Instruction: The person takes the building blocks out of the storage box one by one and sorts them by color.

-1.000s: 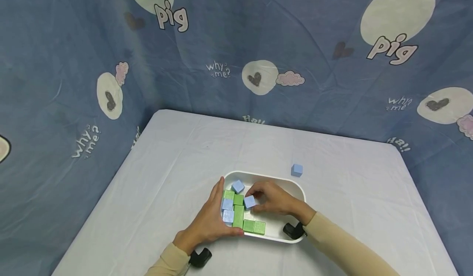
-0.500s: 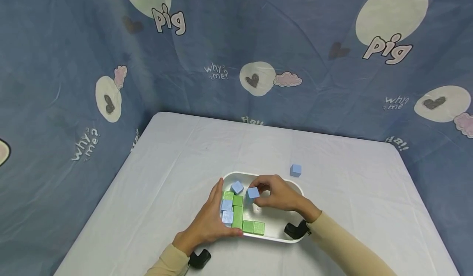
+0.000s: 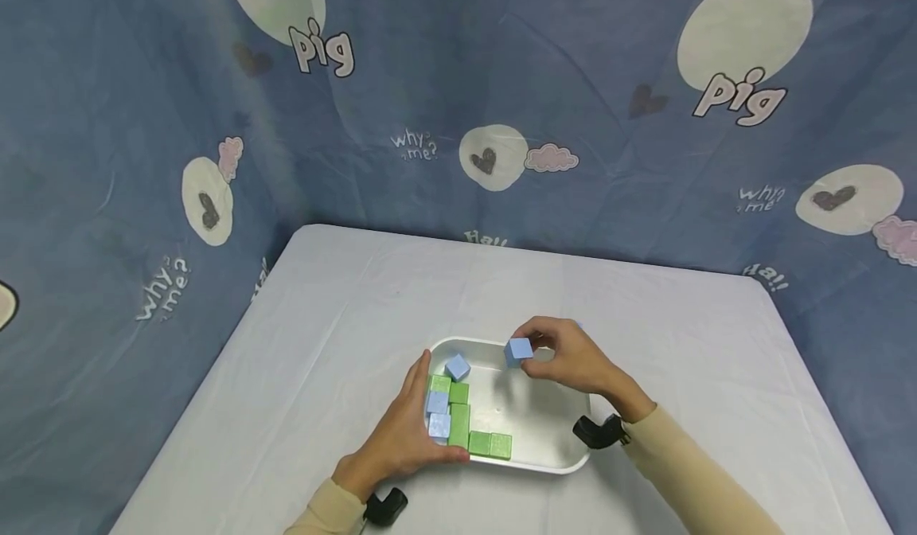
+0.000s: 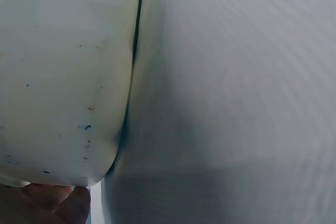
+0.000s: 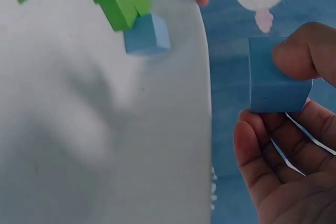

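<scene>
My right hand (image 3: 573, 357) pinches a blue cube (image 3: 518, 352) above the far side of the white tray (image 3: 530, 470). In the right wrist view the held cube (image 5: 278, 87) sits between thumb and fingertips, outside the tray's rim. My left hand (image 3: 404, 431) lies against the tray's left end, fingers straight along the side and thumb along the near edge. Beside it in the tray are green blocks (image 3: 459, 423), with two blue cubes (image 3: 438, 427) among them. Another blue cube (image 3: 457, 368) sits turned at an angle in the far left corner.
Two green cubes (image 3: 490, 444) line the tray's near wall. A sliver of blue (image 3: 579, 326) shows behind my right hand. White cloth covers the table (image 3: 358, 320), and a blue printed curtain (image 3: 401, 65) hangs along its back and left sides.
My right hand has lifted the blue cube from beside the green blocks and carried it right and away toward the far rim. The left hand has stayed at the tray's end.
</scene>
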Action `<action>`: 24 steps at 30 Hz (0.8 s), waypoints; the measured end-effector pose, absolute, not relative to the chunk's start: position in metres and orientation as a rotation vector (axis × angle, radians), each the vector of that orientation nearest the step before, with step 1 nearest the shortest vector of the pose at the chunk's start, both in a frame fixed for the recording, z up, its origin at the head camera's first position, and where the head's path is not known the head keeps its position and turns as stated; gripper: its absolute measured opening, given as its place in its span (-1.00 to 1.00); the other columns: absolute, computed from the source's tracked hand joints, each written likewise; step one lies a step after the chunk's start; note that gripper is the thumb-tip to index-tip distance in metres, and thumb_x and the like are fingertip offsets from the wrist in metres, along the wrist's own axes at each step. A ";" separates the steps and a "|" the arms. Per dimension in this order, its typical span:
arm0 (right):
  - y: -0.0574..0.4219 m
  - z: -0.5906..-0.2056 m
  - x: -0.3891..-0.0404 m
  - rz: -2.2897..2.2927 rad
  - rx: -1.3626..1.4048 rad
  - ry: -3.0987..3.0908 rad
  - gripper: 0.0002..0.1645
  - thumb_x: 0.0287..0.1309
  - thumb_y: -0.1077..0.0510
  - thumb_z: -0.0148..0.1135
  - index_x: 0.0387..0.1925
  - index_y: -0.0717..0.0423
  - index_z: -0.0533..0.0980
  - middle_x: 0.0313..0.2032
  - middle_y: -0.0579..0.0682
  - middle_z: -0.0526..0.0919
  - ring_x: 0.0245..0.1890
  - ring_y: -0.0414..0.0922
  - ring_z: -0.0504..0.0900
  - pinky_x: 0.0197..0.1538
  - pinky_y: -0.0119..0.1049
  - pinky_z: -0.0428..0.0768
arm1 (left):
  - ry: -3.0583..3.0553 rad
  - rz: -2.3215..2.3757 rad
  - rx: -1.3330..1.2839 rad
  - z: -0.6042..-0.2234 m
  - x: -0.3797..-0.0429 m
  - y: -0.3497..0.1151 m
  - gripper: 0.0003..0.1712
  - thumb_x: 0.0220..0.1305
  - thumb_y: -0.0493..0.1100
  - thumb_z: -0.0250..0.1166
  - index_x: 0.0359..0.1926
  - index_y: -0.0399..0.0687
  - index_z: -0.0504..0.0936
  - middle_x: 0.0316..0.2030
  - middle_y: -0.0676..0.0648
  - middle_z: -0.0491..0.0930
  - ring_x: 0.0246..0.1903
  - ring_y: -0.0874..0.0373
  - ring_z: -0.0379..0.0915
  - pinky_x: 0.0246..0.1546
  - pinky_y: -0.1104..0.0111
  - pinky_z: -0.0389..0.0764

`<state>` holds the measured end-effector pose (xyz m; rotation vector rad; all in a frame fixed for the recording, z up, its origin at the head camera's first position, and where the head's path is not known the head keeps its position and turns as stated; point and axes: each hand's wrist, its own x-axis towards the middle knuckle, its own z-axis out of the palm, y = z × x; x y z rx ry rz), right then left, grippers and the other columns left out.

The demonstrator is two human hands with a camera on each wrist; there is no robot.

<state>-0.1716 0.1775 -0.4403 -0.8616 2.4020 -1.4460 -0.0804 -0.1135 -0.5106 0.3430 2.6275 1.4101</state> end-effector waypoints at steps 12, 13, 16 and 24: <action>0.224 -0.431 -0.189 -1.525 -0.677 2.554 -0.64 0.08 0.45 0.39 -0.05 0.27 0.63 -0.15 0.08 0.70 -0.16 0.06 0.66 0.01 -0.05 0.64 | 2.658 1.375 0.358 -0.513 -0.079 -0.113 0.86 -0.54 0.43 0.71 0.63 -0.13 -0.24 0.60 -0.19 -0.14 0.41 -0.20 0.17 0.33 -0.09 0.30; 0.229 -0.431 -0.190 -1.536 -0.669 2.560 -0.65 0.09 0.44 0.39 -0.05 0.27 0.63 -0.15 0.08 0.70 -0.15 0.05 0.66 0.01 -0.10 0.65 | 2.656 1.373 0.356 -0.512 -0.079 -0.113 0.86 -0.54 0.43 0.71 0.64 -0.12 -0.24 0.60 -0.18 -0.14 0.39 -0.19 0.19 0.33 -0.09 0.31; 0.242 -0.432 -0.194 -1.565 -0.633 2.580 -0.68 0.12 0.41 0.39 -0.05 0.27 0.63 -0.13 0.10 0.70 -0.11 0.06 0.67 0.03 -0.21 0.64 | 2.652 1.366 0.346 -0.512 -0.079 -0.112 0.86 -0.54 0.44 0.70 0.64 -0.09 -0.24 0.60 -0.16 -0.13 0.35 -0.16 0.25 0.31 -0.08 0.35; 0.271 -0.446 -0.200 -1.536 -0.517 2.668 -0.69 0.16 0.31 0.42 -0.03 0.22 0.64 -0.13 0.07 0.70 -0.13 0.01 0.68 -0.07 -0.37 0.63 | 2.662 1.352 0.352 -0.509 -0.079 -0.112 0.85 -0.53 0.44 0.70 0.64 -0.08 -0.24 0.60 -0.17 -0.13 0.35 -0.15 0.25 0.31 -0.07 0.35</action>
